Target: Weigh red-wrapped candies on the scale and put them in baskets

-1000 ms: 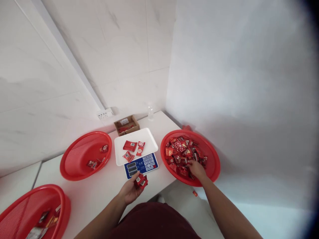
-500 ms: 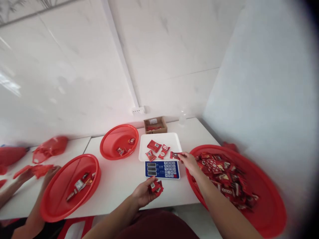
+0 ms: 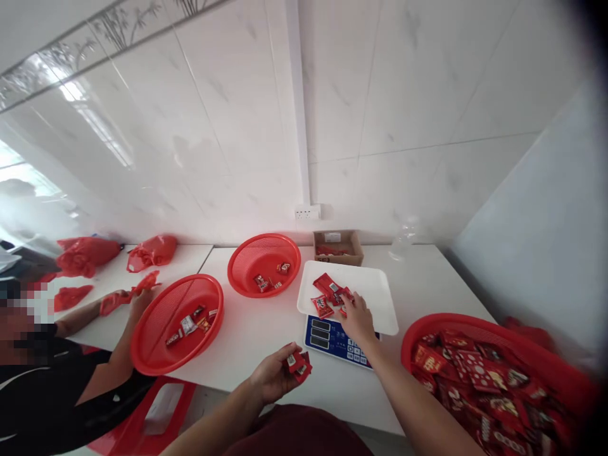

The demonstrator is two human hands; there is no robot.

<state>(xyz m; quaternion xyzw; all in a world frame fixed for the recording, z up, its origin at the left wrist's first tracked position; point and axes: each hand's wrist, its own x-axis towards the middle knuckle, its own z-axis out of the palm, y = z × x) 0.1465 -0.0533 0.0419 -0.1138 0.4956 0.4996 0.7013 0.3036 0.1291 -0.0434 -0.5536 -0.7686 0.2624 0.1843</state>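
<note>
With the scale (image 3: 320,334) as the dial's centre and twelve at the wall (image 3: 427,95), your left hand (image 3: 273,379) was out between seven and eight o'clock, above the bench (image 3: 256,335). Its thumb and fingers gripped a few small red packets (image 3: 297,363), a white printed patch showing on one. Your right hand (image 3: 357,322) reached in from five o'clock over the white tray (image 3: 379,304) on the scale, fingers down at the loose packets (image 3: 327,286) lying toward the tray's nine o'clock side; you couldn't tell from this view whether it was pinching one. At four o'clock stood the full basket (image 3: 456,320), heaped with red sweets (image 3: 475,370). The cardboard box (image 3: 349,259) sat near twelve, just behind the tray, and a clear bottle (image 3: 403,237) between one and two. At ten o'clock was the far basket (image 3: 263,240), at nine the near basket (image 3: 142,345), each holding a few wrapped pieces. Past the near basket, a co-worker's hands (image 3: 122,297) handled thin red plastic (image 3: 145,283)
</note>
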